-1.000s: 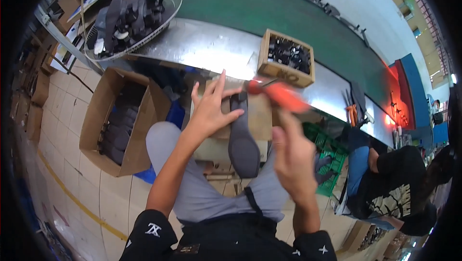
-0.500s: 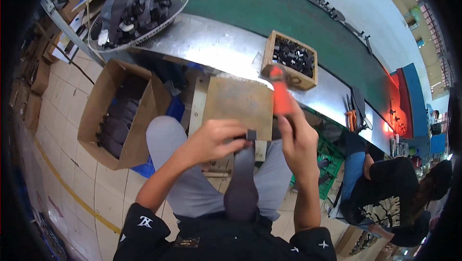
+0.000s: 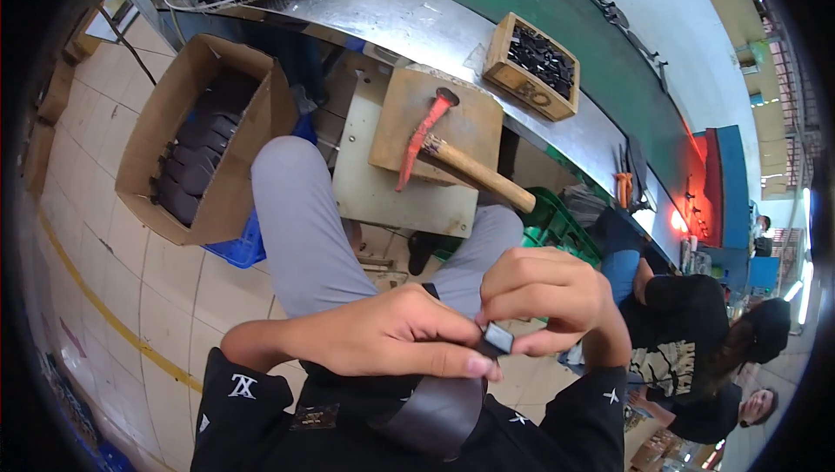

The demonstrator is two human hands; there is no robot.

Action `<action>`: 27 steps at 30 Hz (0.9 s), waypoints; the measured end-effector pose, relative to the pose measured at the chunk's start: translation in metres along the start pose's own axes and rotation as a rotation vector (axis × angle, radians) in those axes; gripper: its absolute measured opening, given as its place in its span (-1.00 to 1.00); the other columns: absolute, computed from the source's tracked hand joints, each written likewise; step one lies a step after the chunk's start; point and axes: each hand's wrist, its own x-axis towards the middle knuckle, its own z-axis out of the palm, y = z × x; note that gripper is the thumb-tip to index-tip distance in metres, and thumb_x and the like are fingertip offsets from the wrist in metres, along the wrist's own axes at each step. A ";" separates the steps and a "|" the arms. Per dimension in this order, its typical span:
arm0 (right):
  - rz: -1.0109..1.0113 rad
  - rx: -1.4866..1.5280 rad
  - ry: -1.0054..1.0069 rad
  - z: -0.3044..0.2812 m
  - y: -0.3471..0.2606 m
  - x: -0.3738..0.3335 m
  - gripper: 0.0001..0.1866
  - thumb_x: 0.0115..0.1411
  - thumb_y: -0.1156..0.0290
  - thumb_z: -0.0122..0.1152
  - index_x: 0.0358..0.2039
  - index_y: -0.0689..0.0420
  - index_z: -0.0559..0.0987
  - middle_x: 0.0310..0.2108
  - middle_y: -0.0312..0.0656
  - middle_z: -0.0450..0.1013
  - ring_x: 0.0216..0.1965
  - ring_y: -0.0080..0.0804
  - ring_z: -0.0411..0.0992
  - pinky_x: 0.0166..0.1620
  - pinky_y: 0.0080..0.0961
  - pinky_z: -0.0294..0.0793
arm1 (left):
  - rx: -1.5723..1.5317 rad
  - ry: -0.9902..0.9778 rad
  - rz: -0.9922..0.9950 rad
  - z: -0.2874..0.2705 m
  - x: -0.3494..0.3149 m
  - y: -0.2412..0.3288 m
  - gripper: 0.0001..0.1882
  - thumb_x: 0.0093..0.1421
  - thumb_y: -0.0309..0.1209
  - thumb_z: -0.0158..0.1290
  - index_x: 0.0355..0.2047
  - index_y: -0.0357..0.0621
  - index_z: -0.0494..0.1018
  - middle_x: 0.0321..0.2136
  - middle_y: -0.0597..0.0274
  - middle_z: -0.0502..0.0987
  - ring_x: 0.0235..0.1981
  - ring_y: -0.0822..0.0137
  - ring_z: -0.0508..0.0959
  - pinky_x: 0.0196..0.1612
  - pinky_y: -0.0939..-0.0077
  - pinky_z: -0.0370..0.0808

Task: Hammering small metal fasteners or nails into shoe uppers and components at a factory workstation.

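My left hand (image 3: 391, 337) grips a dark shoe sole (image 3: 439, 411) held over my lap, thumb along its upper edge. My right hand (image 3: 548, 298) pinches a small dark square piece (image 3: 497, 338) against the sole's tip. A hammer (image 3: 452, 159) with a red head and a wooden handle lies on a wooden block (image 3: 409, 93) on the small work stand in front of my knees, apart from both hands.
An open cardboard box (image 3: 213, 67) of dark soles stands on the tiled floor at my left. A small wooden crate (image 3: 522, 85) of dark parts sits on the metal edge of a green conveyor (image 3: 609, 46). Another person (image 3: 696, 333) sits to the right.
The hammer left my right hand and now lies on the wooden block. Both hands came down toward my lap with the sole, and my right hand now pinches the small square piece.
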 end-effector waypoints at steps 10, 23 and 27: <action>-0.114 0.027 -0.218 0.013 -0.055 0.020 -0.76 0.14 0.42 0.33 -0.35 0.38 0.53 -0.49 -0.09 0.38 -0.56 -0.23 0.39 -0.58 -0.43 0.36 | -0.148 -0.339 0.060 0.018 -0.004 -0.009 -0.67 0.39 -0.24 0.03 -0.16 -0.29 0.60 -0.46 0.28 0.58 -0.43 0.61 0.42 -0.37 0.59 0.34; -0.192 -0.031 -0.233 0.020 -0.039 0.009 -0.59 0.28 0.19 0.18 -0.37 0.39 0.52 -0.49 -0.01 0.43 -0.59 -0.19 0.41 -0.59 -0.40 0.42 | 0.172 -0.310 0.001 0.017 -0.010 0.001 -0.71 0.38 -0.28 0.05 -0.13 -0.24 0.62 -0.40 0.14 0.64 -0.48 0.44 0.55 -0.45 0.52 0.37; -0.222 0.080 -0.167 0.029 -0.034 0.003 -0.71 0.17 0.32 0.27 -0.37 0.35 0.51 -0.51 -0.10 0.36 -0.58 -0.24 0.36 -0.60 -0.43 0.34 | 0.135 -0.315 -0.035 0.018 -0.007 0.000 -0.71 0.37 -0.28 0.05 -0.12 -0.23 0.61 -0.41 0.14 0.64 -0.49 0.43 0.54 -0.46 0.52 0.36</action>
